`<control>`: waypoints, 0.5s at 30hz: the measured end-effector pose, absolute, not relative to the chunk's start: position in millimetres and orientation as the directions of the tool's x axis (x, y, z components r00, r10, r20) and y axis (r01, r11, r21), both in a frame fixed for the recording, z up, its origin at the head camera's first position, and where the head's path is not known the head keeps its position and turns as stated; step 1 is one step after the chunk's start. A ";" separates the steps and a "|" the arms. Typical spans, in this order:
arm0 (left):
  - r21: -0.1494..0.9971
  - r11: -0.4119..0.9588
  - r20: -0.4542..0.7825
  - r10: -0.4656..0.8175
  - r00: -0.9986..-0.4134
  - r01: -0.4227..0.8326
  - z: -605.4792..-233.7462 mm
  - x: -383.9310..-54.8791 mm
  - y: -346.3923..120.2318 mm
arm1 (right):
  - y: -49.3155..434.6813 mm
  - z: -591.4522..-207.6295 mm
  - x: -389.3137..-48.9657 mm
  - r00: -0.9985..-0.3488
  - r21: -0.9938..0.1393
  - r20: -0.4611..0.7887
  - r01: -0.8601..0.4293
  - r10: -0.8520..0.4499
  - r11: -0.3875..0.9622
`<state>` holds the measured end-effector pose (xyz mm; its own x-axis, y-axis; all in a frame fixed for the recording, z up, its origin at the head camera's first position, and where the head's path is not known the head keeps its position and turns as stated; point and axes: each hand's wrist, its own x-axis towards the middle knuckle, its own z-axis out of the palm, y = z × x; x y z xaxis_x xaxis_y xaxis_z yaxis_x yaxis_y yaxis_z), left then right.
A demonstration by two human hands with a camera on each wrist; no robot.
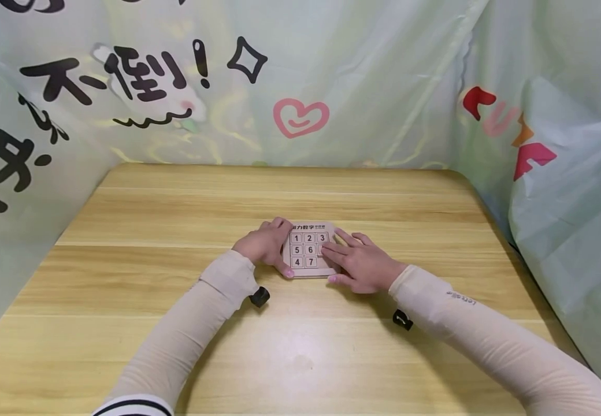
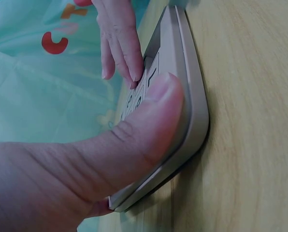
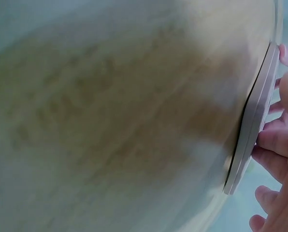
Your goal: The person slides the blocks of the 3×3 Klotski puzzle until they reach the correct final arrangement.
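Note:
A square sliding number puzzle (image 1: 300,272) lies flat on the wooden table. Its tiles 1, 2, 3, then 5, 6, then 4, 7 are readable; the right fingers partly cover the right-hand column. My left hand (image 1: 266,244) grips the puzzle's left side, thumb over the near corner and fingers at the far corner. In the left wrist view that thumb (image 2: 149,118) lies across the frame's edge. My right hand (image 1: 365,266) reaches in from the right, its extended fingers touching a tile in the middle row. The puzzle's edge (image 3: 250,125) shows side-on in the right wrist view.
The wooden table (image 1: 300,346) extends around the puzzle on every side. Behind it hangs a pale printed curtain (image 1: 373,86), which also runs along both sides. Both wrists carry small black devices, one by the left sleeve (image 1: 227,278) and one by the right sleeve (image 1: 425,294).

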<state>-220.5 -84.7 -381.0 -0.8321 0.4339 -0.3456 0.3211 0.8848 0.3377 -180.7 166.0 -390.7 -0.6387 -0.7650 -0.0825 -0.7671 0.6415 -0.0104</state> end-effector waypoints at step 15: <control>0.357 0.872 -0.333 0.454 -0.826 0.336 -380.3 -220.3 -85.1 | 170.2 -386.8 -157.8 -0.598 0.012 -0.100 -0.800 -0.795 0.600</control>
<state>-220.3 -85.1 -380.3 -0.8260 0.4544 -0.3335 0.3356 0.8719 0.3566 -157.8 170.2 -386.8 -0.5980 -0.7952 -0.1003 -0.7999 0.6000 0.0124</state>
